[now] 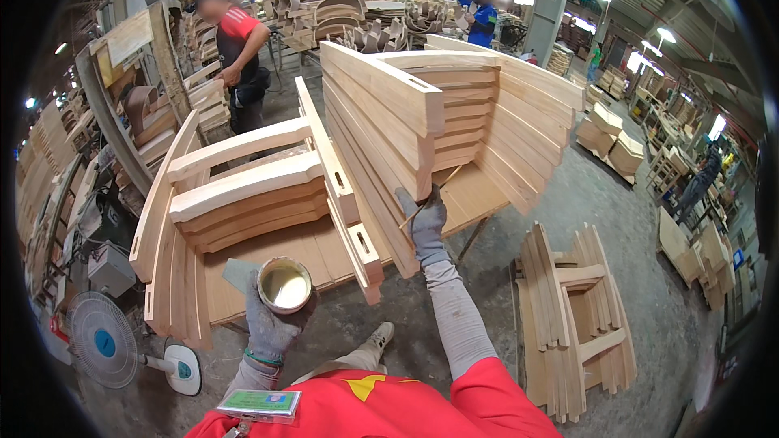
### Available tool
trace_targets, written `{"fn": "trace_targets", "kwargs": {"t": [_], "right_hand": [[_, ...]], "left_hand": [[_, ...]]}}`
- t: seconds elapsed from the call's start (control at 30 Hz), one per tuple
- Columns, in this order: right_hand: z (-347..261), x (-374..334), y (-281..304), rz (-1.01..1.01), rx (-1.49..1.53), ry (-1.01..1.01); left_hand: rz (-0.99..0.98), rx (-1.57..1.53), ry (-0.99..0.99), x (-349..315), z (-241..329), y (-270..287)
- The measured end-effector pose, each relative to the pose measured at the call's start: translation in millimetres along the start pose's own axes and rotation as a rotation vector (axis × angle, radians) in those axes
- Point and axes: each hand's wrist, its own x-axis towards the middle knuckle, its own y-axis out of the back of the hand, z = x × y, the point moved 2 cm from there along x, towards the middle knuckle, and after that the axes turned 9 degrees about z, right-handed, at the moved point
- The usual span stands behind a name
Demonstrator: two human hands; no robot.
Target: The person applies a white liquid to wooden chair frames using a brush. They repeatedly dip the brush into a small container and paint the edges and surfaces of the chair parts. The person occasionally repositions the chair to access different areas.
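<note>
My left hand (272, 324), in a grey glove, is closed around a cup (284, 285) with pale, creamy liquid inside. A flat grey-green piece (238, 274) sticks out beside the cup; whether my fingers hold it cannot be made out. My right hand (427, 223), also gloved, is closed on a thin wooden stick (415, 212), at the near lower end of a tall stack of wooden frames (381, 105). To the left, a lower stack of wooden frames (247, 195) rests on a wooden board (235, 264). Slots show in the ends of some frame parts.
A standing fan (104, 341) is at the lower left. More frames (580, 316) are stacked on the floor at my right. A person in a red and black shirt (235, 49) stands beyond the left stack; another in blue (482, 20) is farther back. Curved wooden parts (337, 16) fill the background.
</note>
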Motion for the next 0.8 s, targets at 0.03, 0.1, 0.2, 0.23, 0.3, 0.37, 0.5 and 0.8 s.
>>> {"fn": "trace_targets", "kwargs": {"t": [0.03, 0.1, 0.2, 0.23, 0.3, 0.37, 0.5, 0.8], "right_hand": [[1.7, 0.3, -0.9, -0.005, -0.029, -0.008], [6.2, 4.0, 1.1, 0.031, 0.025, 0.035], [3.5, 0.1, -0.1, 0.009, 0.068, 0.02], [0.9, -2.4, -1.5, -0.011, 0.076, 0.002], [-1.6, -3.2, -1.4, -0.004, 0.106, 0.013], [1.0, -1.7, 0.1, 0.016, 0.077, 0.034], [5.3, 2.8, 3.2, 0.013, 0.01, 0.057], [-4.9, -1.3, 3.8, -0.008, -0.048, 0.023]], "left_hand": [[-0.008, 0.015, -0.01, -0.3, 0.1, -0.4], [-0.032, 0.046, -0.025, 0.2, -2.2, -3.1], [-0.021, 0.055, -0.057, 0.9, -0.4, 1.7], [-0.007, 0.037, -0.056, 0.1, 1.0, 3.4], [0.012, -0.009, -0.03, -1.9, 2.8, 2.0], [0.028, -0.046, 0.003, -2.3, 3.1, -0.7], [0.032, -0.032, -0.015, 0.7, 4.2, 4.6], [0.043, -0.036, -0.043, -6.7, 3.9, -2.2]]}}
